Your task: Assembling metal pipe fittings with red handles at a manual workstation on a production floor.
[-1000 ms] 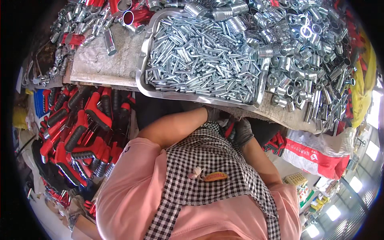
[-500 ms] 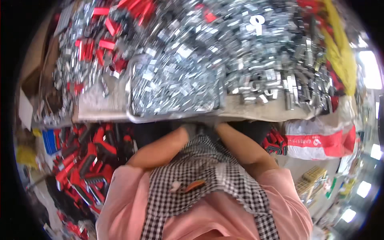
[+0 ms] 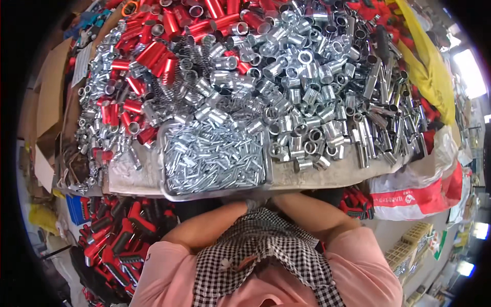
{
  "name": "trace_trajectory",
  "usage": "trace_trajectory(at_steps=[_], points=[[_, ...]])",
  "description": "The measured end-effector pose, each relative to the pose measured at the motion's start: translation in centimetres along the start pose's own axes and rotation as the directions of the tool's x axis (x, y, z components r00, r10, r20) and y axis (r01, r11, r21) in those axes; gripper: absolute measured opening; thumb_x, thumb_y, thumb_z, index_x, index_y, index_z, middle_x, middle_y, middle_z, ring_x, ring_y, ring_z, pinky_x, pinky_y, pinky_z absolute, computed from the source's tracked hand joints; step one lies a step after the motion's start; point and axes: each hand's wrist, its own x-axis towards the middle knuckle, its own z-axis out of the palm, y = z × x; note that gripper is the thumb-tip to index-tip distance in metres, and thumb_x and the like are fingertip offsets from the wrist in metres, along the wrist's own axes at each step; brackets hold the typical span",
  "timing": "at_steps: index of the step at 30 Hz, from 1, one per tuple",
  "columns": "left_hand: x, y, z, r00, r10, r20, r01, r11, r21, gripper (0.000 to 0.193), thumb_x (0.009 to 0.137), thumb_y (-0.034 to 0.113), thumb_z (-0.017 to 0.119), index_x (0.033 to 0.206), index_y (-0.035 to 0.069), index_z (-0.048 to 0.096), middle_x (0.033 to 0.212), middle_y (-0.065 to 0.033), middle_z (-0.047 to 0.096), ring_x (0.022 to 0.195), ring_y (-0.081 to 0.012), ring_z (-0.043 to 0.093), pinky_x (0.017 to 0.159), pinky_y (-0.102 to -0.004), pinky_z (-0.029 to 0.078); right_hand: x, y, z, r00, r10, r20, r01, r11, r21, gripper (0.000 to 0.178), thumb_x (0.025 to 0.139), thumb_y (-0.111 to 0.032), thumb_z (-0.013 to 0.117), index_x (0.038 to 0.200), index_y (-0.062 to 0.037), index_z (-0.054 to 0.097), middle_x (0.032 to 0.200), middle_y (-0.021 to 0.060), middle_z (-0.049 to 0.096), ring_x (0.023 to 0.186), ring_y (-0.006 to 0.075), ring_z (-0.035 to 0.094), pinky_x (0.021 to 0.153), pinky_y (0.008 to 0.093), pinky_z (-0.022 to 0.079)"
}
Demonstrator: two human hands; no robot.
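My left hand (image 3: 252, 203) and my right hand (image 3: 273, 201) are close together at my lap, beneath the table's front edge. Their fingers are hidden, and whether they hold anything does not show. Just above them stands a clear plastic tray (image 3: 164, 176) heaped with small shiny metal pins (image 3: 215, 158). Behind and to the right of it spread many silvery threaded metal sleeves (image 3: 327, 92). Long chrome tubes (image 3: 362, 140) lie at the right. Red metal tubes (image 3: 153, 53) and coil springs (image 3: 164, 94) are piled at the left and back.
Red and black tool handles (image 3: 123, 235) fill the space below the table at my left. A white and red woven sack (image 3: 404, 197) stands at the right, with a yellow bag (image 3: 432, 82) above it. An open cardboard box (image 3: 53, 97) is at the far left; yellowish crates (image 3: 409, 243) sit lower right.
The view has shifted, so the table sits lower in the picture and its blurred parts are now sharp. Both hands stay low under the table edge.
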Motion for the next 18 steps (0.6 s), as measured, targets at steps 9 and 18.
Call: trace_trajectory(at_steps=[9,18], points=[[3.3,-4.6,3.1,0.99,-0.011,-0.138,0.034,0.986,0.162,0.044,0.089,0.042,0.048,0.112,0.007,0.061,0.099,-0.0161,0.064,0.089,-0.0239,0.062,0.077,-0.036,0.048,1.4,0.5,0.1,0.975,-0.168,0.147,0.163,0.986,0.048,0.043,0.086,-0.03,0.054,0.125,-0.0126,0.057,0.122,0.0179,0.058,0.109,0.0345,0.056,0.092,0.0422,0.044],[8.1,-12.6,6.8,0.686,0.692,0.223,-0.721,0.607,0.334,0.045,0.087,0.045,0.05,0.108,0.007,0.062,0.096,-0.0155,0.065,0.084,-0.0271,0.063,0.073,-0.0389,0.049,-5.0,0.4,0.8,0.994,-0.068,0.08,0.053,0.983,0.175,0.043,0.086,-0.032,0.054,0.124,-0.0121,0.057,0.121,0.0176,0.058,0.107,0.0353,0.057,0.091,0.0422,0.045]])
